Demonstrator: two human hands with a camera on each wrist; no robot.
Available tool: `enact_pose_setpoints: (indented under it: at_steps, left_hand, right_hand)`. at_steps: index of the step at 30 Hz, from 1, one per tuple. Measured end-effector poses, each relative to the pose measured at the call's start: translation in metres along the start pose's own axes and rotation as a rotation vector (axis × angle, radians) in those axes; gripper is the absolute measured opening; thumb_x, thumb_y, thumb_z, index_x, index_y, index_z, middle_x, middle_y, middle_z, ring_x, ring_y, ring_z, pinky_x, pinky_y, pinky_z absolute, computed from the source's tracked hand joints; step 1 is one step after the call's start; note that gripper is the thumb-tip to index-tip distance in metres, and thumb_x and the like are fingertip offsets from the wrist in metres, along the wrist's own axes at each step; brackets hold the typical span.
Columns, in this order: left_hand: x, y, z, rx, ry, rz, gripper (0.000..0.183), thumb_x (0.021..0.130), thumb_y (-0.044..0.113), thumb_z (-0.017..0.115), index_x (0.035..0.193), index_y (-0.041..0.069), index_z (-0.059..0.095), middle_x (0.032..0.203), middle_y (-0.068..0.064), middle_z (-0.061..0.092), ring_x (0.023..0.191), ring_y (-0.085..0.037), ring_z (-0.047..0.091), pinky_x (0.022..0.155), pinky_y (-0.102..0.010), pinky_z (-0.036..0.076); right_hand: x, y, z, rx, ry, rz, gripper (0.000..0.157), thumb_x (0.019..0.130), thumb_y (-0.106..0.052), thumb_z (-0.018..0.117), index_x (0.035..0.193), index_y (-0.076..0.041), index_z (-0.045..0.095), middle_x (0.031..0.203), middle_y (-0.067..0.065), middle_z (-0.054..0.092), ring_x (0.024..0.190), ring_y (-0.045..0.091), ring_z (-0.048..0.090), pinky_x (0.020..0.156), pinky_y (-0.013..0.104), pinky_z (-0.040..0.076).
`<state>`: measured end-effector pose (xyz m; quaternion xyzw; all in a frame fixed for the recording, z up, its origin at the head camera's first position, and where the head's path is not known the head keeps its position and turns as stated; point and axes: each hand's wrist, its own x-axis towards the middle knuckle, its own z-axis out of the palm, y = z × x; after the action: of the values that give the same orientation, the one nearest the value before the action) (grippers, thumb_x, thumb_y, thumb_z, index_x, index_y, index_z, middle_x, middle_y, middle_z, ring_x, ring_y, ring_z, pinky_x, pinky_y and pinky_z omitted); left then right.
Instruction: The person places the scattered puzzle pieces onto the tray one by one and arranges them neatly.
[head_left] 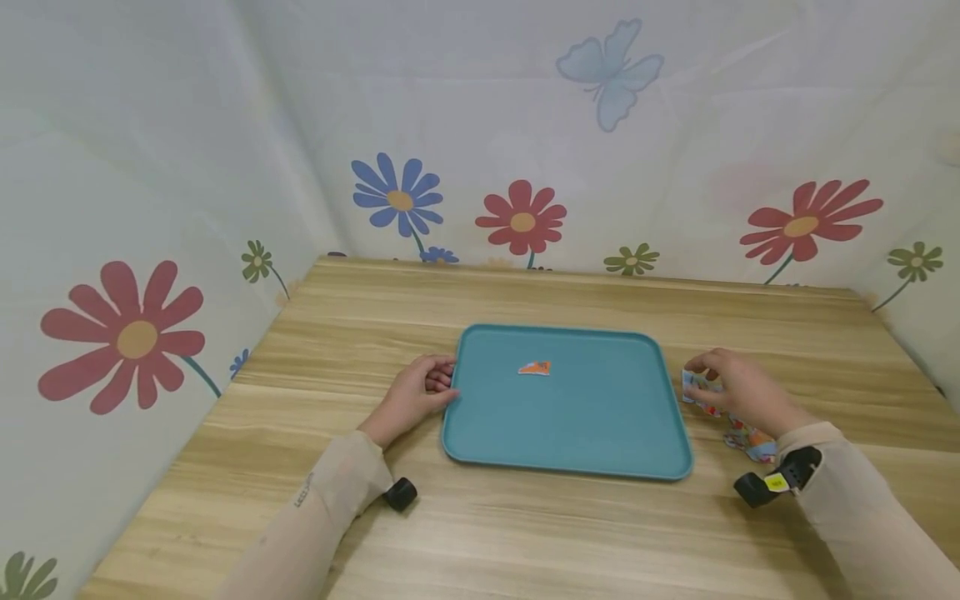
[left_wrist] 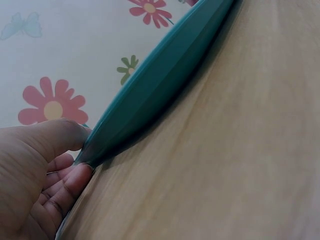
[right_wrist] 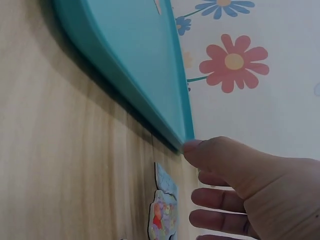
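Observation:
A teal rectangular tray (head_left: 570, 417) lies on the wooden table, with one small orange puzzle-like piece (head_left: 535, 367) on it. At the tray's left edge, my left hand (head_left: 414, 395) holds the rim; in the left wrist view the thumb (left_wrist: 65, 136) and a fingertip meet at the tray's edge. To the right of the tray, my right hand (head_left: 738, 392) hovers over colourful flat puzzle-like pieces (head_left: 750, 440), its fingers loosely bent. In the right wrist view these pieces (right_wrist: 164, 212) lie below the hand, apart from its visible fingers.
The wooden table (head_left: 525, 533) runs back to a flower-printed cloth wall (head_left: 465, 100). Another cloth wall (head_left: 150, 217) stands along the left side. Black wrist-worn devices (head_left: 401, 494) sit at both sleeves.

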<state>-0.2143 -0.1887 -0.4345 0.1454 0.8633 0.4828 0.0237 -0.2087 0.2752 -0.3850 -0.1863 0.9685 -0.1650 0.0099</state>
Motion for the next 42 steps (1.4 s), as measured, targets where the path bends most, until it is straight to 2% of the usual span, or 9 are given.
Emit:
enact_pose_setpoints:
  at_steps: [12,17,23,30,42]
  left_hand:
    - [0.003,0.002,0.001,0.028,0.009,-0.003,0.049,0.086,-0.003,0.066,0.129,-0.014,0.048,0.114,-0.027,0.057,0.094,-0.030,0.060,0.080,-0.031,0.056]
    - [0.002,0.001,0.001,0.013,0.013,-0.006,0.049,0.086,0.002,0.069,0.130,-0.008,0.051,0.115,-0.022,0.059,0.094,-0.024,0.061,0.081,-0.027,0.056]
    - [0.001,0.003,-0.002,0.004,0.006,-0.001,0.050,0.086,0.005,0.070,0.131,-0.006,0.052,0.114,-0.020,0.059,0.094,-0.022,0.061,0.081,-0.025,0.055]
    - [0.001,0.003,-0.002,0.011,0.002,-0.009,0.050,0.087,0.005,0.069,0.132,-0.005,0.051,0.115,-0.020,0.058,0.096,-0.023,0.061,0.082,-0.026,0.055]
    - [-0.001,0.005,-0.001,0.020,0.004,-0.013,0.050,0.086,0.004,0.070,0.131,-0.006,0.051,0.114,-0.019,0.059,0.094,-0.022,0.061,0.081,-0.025,0.056]
  right_hand:
    - [0.002,0.005,0.001,-0.021,-0.053,-0.019,0.051,0.085,-0.030,0.072,0.121,0.004,0.060,0.113,0.021,0.060,0.095,0.032,0.062,0.077,0.050,0.055]
    - [0.005,0.009,0.001,-0.043,-0.071,-0.033,0.054,0.085,-0.031,0.072,0.122,0.006,0.059,0.113,0.023,0.059,0.093,0.031,0.062,0.080,0.051,0.054]
    - [0.009,0.009,0.000,-0.030,-0.088,-0.030,0.053,0.086,-0.031,0.071,0.122,0.006,0.060,0.112,0.022,0.057,0.085,0.022,0.058,0.075,0.042,0.054]
    - [0.013,0.007,0.000,-0.035,-0.082,-0.029,0.050,0.086,-0.034,0.071,0.117,0.005,0.063,0.109,0.021,0.059,0.097,0.032,0.059,0.083,0.051,0.052]
    - [0.018,0.010,0.007,-0.049,-0.066,-0.013,0.053,0.084,-0.032,0.072,0.113,0.010,0.060,0.106,0.022,0.062,0.096,0.033,0.060,0.085,0.052,0.052]
